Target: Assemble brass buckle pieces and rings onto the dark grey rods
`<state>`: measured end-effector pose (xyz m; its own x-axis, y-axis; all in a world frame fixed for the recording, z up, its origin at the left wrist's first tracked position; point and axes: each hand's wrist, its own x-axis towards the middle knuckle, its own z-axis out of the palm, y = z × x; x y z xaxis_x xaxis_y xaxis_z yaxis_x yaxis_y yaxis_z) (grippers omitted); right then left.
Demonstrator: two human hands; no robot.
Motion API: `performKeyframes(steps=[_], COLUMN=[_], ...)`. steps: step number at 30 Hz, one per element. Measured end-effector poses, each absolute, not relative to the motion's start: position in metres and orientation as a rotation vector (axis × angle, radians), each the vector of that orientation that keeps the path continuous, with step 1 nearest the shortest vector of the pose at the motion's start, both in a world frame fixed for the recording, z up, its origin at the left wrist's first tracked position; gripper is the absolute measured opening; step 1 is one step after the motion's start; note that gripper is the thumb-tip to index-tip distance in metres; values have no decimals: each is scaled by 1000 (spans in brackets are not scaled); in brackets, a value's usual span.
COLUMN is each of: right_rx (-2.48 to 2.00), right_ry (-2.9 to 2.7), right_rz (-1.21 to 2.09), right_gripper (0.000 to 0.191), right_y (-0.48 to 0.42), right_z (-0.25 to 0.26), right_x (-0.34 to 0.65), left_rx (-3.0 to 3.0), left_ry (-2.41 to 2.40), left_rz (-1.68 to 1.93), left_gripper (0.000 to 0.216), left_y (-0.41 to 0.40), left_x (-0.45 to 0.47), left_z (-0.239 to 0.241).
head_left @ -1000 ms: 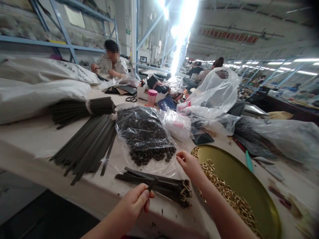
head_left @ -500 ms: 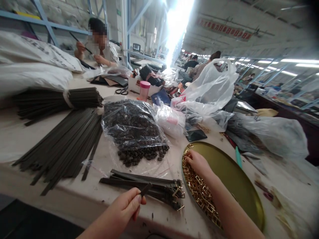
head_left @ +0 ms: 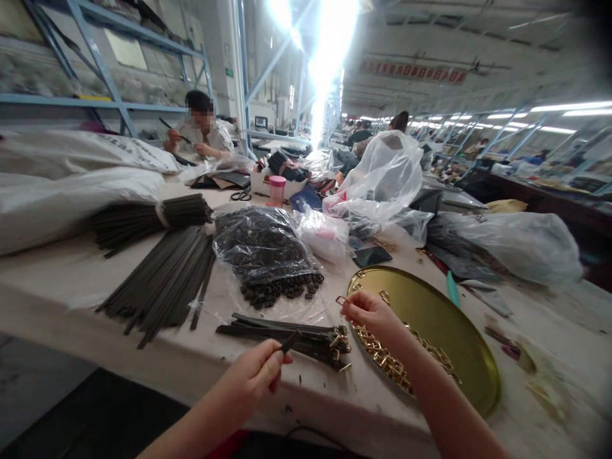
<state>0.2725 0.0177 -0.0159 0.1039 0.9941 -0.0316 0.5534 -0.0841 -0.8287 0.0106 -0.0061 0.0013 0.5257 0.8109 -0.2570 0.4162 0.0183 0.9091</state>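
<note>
A dark strap (head_left: 290, 342) is pinched in my left hand (head_left: 265, 370), its short end sticking out past the fingers. My right hand (head_left: 366, 311) is closed on a gold rectangular buckle (head_left: 341, 300) and hovers over the left rim of a round gold tray (head_left: 459, 325). Many loose gold buckles (head_left: 382, 363) lie in that tray, partly hidden by my right forearm. Just beyond my left hand rests a pile of dark straps with buckles at their right ends (head_left: 282, 330). Behind that pile, a clear plastic bag (head_left: 258, 245) spills small dark loops (head_left: 282, 290).
At the left lie loose dark strips (head_left: 162, 280) and a tied bundle of strips (head_left: 184, 210). Farther back are black scissors (head_left: 240, 195), a pink-lidded jar (head_left: 276, 190), a dark phone-like slab (head_left: 371, 256) and plastic bags (head_left: 387, 172). Across the table a person (head_left: 203, 131) handles a dark strip.
My right hand has risen from the heap of buckles with one buckle in its fingers. The left hand still holds the strap. The camera view has shifted.
</note>
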Motion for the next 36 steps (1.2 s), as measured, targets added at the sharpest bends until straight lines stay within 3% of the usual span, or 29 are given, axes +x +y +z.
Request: performKeyframes(steps=[3, 5, 14, 25, 33, 36], right_rx=[-1359, -1223, -1025, -1169, -1255, -1257], right_ry=[-1399, -1328, -885, -1029, -1204, -1112], right_rz=[1372, 1538, 1810, 1666, 1279, 1312], right_gripper=[27, 26, 25, 29, 15, 15], right_y=[-17, -34, -58, -56, -54, -51], right_z=[5, 14, -9, -13, -41, -38], right_x=[227, 203, 166, 148, 151, 153], left_rx=[1713, 1752, 1506, 1370, 1022, 1014], left_ry=[1059, 1045, 1056, 1055, 921, 935], left_rz=[502, 498, 450, 477, 408, 373], left_gripper=[31, 27, 20, 23, 24, 25], left_y=[-9, -13, -29, -22, -15, -12], left_x=[15, 15, -2, -2, 1, 2], left_z=[24, 31, 16, 7, 0, 1])
